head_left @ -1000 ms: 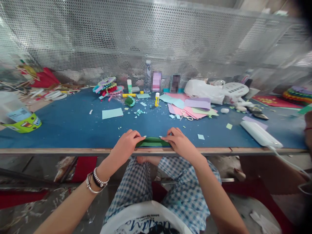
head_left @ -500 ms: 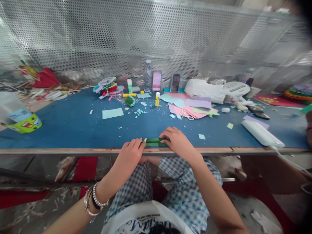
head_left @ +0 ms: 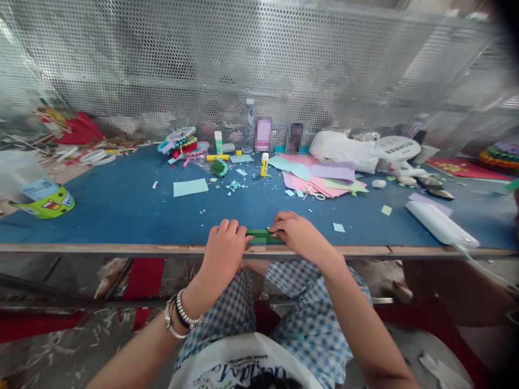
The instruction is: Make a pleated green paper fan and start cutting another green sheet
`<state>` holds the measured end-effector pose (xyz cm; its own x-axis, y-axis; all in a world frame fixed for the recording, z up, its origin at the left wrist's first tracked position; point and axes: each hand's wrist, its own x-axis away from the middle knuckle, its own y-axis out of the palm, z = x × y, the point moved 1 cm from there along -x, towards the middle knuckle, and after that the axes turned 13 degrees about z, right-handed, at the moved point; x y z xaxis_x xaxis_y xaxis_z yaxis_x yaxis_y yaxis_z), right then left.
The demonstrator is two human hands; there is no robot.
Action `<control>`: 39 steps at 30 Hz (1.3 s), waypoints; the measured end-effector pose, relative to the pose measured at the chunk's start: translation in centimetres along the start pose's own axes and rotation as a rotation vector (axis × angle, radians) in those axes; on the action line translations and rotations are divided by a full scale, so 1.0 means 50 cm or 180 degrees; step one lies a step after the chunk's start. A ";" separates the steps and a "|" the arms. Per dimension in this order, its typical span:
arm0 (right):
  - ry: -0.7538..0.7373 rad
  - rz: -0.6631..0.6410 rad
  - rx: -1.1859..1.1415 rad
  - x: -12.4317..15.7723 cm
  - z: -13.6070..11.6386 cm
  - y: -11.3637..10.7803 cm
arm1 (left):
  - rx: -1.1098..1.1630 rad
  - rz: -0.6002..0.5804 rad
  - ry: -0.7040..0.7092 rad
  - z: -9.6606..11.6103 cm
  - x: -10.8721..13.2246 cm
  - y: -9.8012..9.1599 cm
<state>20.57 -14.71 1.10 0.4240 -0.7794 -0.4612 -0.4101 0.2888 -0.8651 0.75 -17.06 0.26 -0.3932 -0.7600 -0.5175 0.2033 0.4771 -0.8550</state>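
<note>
A narrow folded strip of green paper lies along the front edge of the blue tabletop. My left hand grips its left end, with thumb and fingers closed on it. At the other end, my right hand pinches the strip between thumb and fingertips. Both ends of the paper are hidden under the fingers. Beyond the hands stand a yellow glue stick and a crumpled dark green paper piece. A light blue paper rectangle lies to the left.
Scissors rest by stacked coloured paper sheets. A white power bank with a cable lies at right, a clear plastic tub at left. A water bottle stands at the back before a perforated metal screen.
My left hand has shifted slightly right and its wrist has risen; its fingers are more curled. The green strip looks narrower. The whole view has moved a little.
</note>
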 end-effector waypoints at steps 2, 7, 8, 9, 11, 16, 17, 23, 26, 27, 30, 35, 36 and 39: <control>0.0027 0.0039 -0.0218 0.002 0.008 0.002 | 0.0164 0.0127 -0.0012 0.006 -0.015 0.019; -0.0015 0.0160 -0.0529 0.011 0.019 0.009 | 0.0420 0.0227 0.0686 0.016 -0.029 0.061; -0.0031 0.0174 -0.0547 0.013 0.020 0.008 | 0.0383 0.0213 0.0760 0.016 -0.029 0.065; -0.0046 0.0188 -0.0563 0.015 0.020 0.008 | 0.0338 0.0199 0.0798 0.017 -0.028 0.068; -0.0070 0.0219 -0.0606 0.018 0.020 0.007 | 0.0289 0.0172 0.0852 0.021 -0.024 0.071; -0.0081 0.0306 -0.0703 0.026 0.030 0.014 | 0.0334 0.0175 0.0919 0.042 -0.007 0.086; -0.0067 0.0331 -0.0703 0.026 0.034 0.017 | 0.0323 0.0179 0.0902 0.045 -0.004 0.089; 0.0018 0.0505 -0.0669 0.026 0.058 0.037 | 0.0312 0.0112 0.0931 0.042 0.003 0.098; 0.0004 0.0544 -0.0645 0.030 0.055 0.038 | 0.0381 0.0066 0.0954 0.038 0.000 0.097; -0.0003 0.0552 -0.0634 0.033 0.053 0.037 | 0.0417 0.0033 0.0958 0.037 -0.001 0.096; -0.0035 0.0557 -0.0600 0.039 0.046 0.035 | 0.0573 -0.0135 0.0983 0.032 -0.006 0.089; -0.0016 0.0598 -0.0493 0.044 0.045 0.036 | 0.0880 -0.0416 0.1120 0.010 -0.019 0.073; -0.0008 0.0629 -0.0460 0.044 0.045 0.036 | 0.0939 -0.0457 0.1169 0.005 -0.022 0.071; 0.0047 0.0677 -0.0364 0.045 0.046 0.037 | 0.1072 -0.0570 0.1338 -0.009 -0.031 0.069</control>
<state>22.60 -14.65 -1.98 0.3068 -0.7161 -0.6269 -0.5781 0.3830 -0.7205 1.65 -14.03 -1.86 -0.7571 -0.5422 -0.3646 0.3482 0.1373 -0.9273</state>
